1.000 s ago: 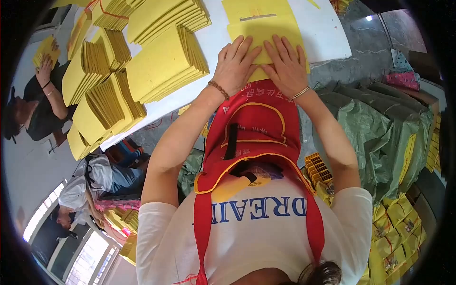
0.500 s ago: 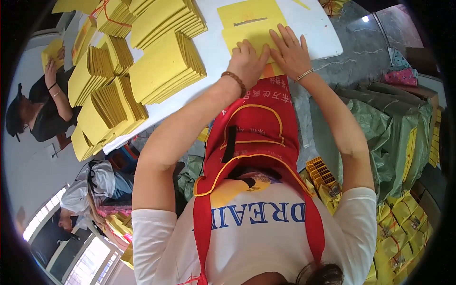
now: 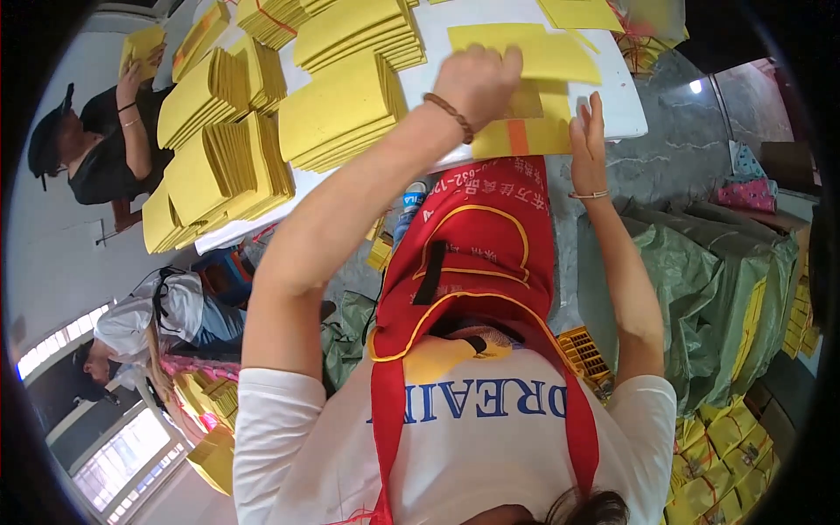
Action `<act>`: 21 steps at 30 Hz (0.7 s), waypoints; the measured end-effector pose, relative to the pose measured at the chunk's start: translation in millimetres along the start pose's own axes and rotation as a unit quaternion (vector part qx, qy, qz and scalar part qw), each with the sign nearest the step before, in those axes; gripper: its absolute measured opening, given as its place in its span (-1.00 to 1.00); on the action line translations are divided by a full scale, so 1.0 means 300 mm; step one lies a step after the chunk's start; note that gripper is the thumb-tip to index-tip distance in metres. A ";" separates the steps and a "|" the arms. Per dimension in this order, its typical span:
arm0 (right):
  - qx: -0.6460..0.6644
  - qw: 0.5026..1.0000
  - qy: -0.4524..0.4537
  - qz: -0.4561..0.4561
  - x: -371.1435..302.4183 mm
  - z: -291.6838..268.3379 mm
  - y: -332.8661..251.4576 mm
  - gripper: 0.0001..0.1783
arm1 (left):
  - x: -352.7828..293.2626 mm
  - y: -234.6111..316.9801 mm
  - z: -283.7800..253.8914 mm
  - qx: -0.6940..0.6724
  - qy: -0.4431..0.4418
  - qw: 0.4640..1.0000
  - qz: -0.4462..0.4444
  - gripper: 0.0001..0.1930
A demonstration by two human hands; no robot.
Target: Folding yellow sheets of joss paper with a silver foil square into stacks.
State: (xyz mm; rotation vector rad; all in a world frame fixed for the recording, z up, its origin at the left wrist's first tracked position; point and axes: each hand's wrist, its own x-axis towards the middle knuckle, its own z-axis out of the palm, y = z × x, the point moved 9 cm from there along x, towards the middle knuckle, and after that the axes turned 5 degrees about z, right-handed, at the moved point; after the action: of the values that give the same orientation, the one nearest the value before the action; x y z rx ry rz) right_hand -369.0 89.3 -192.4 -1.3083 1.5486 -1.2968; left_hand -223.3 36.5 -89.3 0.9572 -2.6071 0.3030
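My left hand [image 3: 479, 86] is closed, its fingers curled at the near edge of a yellow paper sheet [image 3: 560, 54] that looks bent and partly raised; the exact grip is hidden behind the knuckles. Below it, at the table's front edge, lies another yellow paper piece [image 3: 547, 140] with an orange strip [image 3: 517, 136] across it. My right hand [image 3: 590, 140] stands on edge just right of this piece, fingers straight and empty. To the left, stacks of folded yellow paper [image 3: 337, 114] cover the white table [image 3: 429, 101].
More yellow sheets [image 3: 582, 13] lie at the table's far edge. Green plastic-covered stacks [image 3: 691, 280] and bundled yellow packs [image 3: 722, 455] stand on my right. On the left, a person in black [image 3: 109, 131] holds yellow paper; another in white [image 3: 162, 315] bends over yellow piles.
Both hands were spread flat on the yellow paper. My left hand has since curled at the upper sheet, which has shifted and bent; my right hand has moved right, off the paper.
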 end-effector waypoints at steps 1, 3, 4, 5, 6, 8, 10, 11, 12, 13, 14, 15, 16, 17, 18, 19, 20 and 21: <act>0.007 1.000 0.003 0.009 -0.010 -0.007 0.001 -0.31 | 0.004 -0.017 -0.100 -0.001 0.032 0.999 0.008 -0.71; 0.019 1.000 0.002 0.012 -0.028 -0.006 -0.005 -0.31 | -0.055 -0.076 -0.270 0.003 0.090 0.995 0.032 -0.63; 0.004 1.000 -0.004 0.007 -0.039 -0.001 -0.007 -0.30 | -0.104 -0.112 -0.336 0.005 0.114 0.992 0.051 -0.58; -0.014 1.000 -0.005 0.003 -0.045 -0.002 -0.003 -0.29 | -0.157 -0.157 -0.358 0.040 0.098 0.994 0.036 -0.60; -0.014 1.000 -0.002 0.004 -0.049 -0.008 0.005 -0.29 | -0.216 -0.198 -0.365 0.073 0.082 0.994 0.022 -0.61; -0.069 0.997 -0.027 -0.011 -0.059 0.007 0.004 -0.29 | -0.341 -0.288 -0.354 0.121 0.020 0.992 -0.035 -0.61; -0.117 0.992 -0.026 -0.037 -0.058 0.011 -0.004 -0.30 | -0.444 -0.319 -0.341 0.134 -0.007 0.989 -0.059 -0.62; -0.165 0.984 -0.026 -0.065 -0.055 0.020 -0.016 -0.30 | -0.497 -0.343 -0.315 0.147 -0.032 0.985 -0.085 -0.62; -0.164 0.984 -0.030 -0.069 -0.053 0.031 -0.015 -0.30 | -0.563 -0.361 -0.276 0.150 -0.031 0.984 -0.089 -0.62; -0.169 0.983 -0.024 -0.074 -0.050 0.039 -0.012 -0.31 | -0.631 -0.384 -0.198 0.120 -0.062 0.987 -0.090 -0.59; -0.176 0.981 -0.014 -0.077 -0.045 0.036 -0.004 -0.32 | -0.638 -0.382 -0.160 0.087 -0.091 0.988 -0.088 -0.56; -0.176 0.981 -0.015 -0.081 -0.041 0.039 0.003 -0.32 | -0.650 -0.369 -0.145 0.112 -0.097 0.985 -0.085 -0.58; -0.158 0.985 -0.010 -0.065 -0.042 0.030 0.018 -0.32 | -0.633 -0.367 -0.155 0.111 -0.095 0.986 -0.085 -0.58; -0.140 0.989 -0.006 -0.050 -0.042 0.020 0.033 -0.33 | -0.616 -0.378 -0.166 0.108 -0.101 0.984 -0.095 -0.58; -0.141 0.989 -0.006 -0.050 -0.041 0.013 0.037 -0.33 | -0.601 -0.391 -0.175 0.106 -0.108 0.983 -0.105 -0.58; -0.120 0.992 -0.021 -0.030 -0.035 0.017 0.051 -0.33 | -0.588 -0.401 -0.194 0.122 -0.097 0.983 -0.093 -0.63; -0.099 0.994 -0.037 -0.010 -0.030 0.020 0.065 -0.34 | -0.580 -0.408 -0.201 0.123 -0.097 0.983 -0.095 -0.63; -0.099 0.994 -0.039 -0.011 -0.031 0.019 0.071 -0.34 | -0.573 -0.417 -0.206 0.127 -0.098 0.982 -0.103 -0.64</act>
State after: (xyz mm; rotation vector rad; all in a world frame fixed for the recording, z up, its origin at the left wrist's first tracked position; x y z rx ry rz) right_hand -367.0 96.5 -215.1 -1.4837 1.6450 -1.1132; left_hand -3.4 62.5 -89.8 1.3969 -2.6565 0.5219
